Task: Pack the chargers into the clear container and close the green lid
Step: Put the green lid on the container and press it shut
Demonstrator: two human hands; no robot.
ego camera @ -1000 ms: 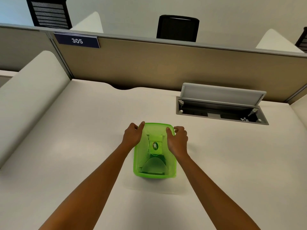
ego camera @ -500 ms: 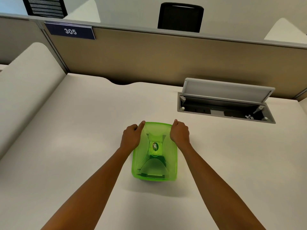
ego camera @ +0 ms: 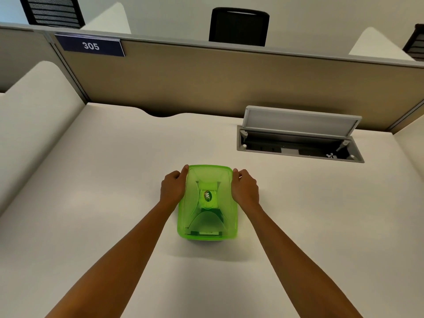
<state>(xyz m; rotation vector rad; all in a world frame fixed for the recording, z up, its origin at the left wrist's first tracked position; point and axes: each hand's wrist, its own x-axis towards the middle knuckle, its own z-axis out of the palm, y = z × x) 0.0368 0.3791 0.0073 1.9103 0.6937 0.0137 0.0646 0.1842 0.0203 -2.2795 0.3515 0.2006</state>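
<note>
A translucent green lid (ego camera: 207, 203) with an oval logo sticker lies flat on top of the container in the middle of the white desk (ego camera: 91, 180). The container's clear walls are almost fully hidden under it, and dark shapes show faintly through the lid. My left hand (ego camera: 172, 188) grips the lid's left edge near the far corner, thumb on the rim. My right hand (ego camera: 245, 188) clasps the right edge opposite. No charger is visible outside the container.
An open grey cable hatch (ego camera: 298, 136) with a raised flap is sunk into the desk at the back right. A tan partition (ego camera: 229, 81) with a "305" sign (ego camera: 90, 45) walls the far edge. A rounded white divider (ego camera: 29, 125) borders the left side.
My right hand slid off the top of the lid to its right edge. The left hand stayed on the left edge. The view shifted slightly.
</note>
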